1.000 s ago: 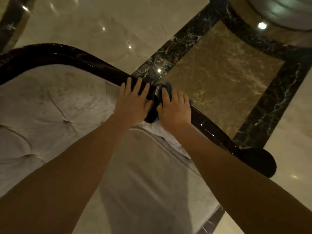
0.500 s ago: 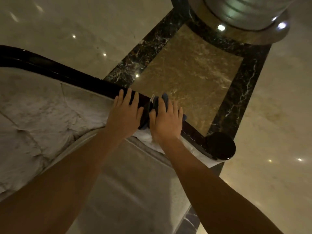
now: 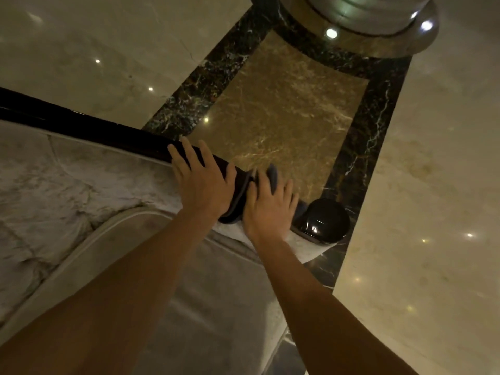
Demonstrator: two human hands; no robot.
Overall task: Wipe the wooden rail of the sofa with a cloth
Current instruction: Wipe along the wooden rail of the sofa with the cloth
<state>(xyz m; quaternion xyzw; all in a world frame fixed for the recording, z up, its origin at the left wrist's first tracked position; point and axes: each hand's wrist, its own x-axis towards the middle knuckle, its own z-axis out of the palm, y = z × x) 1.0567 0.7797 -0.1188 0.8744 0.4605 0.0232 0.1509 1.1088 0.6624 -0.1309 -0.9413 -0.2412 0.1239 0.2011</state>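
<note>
We press both flat, spread hands, left (image 3: 201,182) and right (image 3: 269,209), on the dark folded cloth (image 3: 238,201), pinning it around the glossy dark wooden rail (image 3: 108,136) so it rubs.

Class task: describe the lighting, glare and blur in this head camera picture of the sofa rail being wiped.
Head view: dim, warm light; ceiling lamps glare as white spots on the marble floor and the rail's round end; the right hand is motion-blurred; wide-angle distortion stretches the forearms.
</note>
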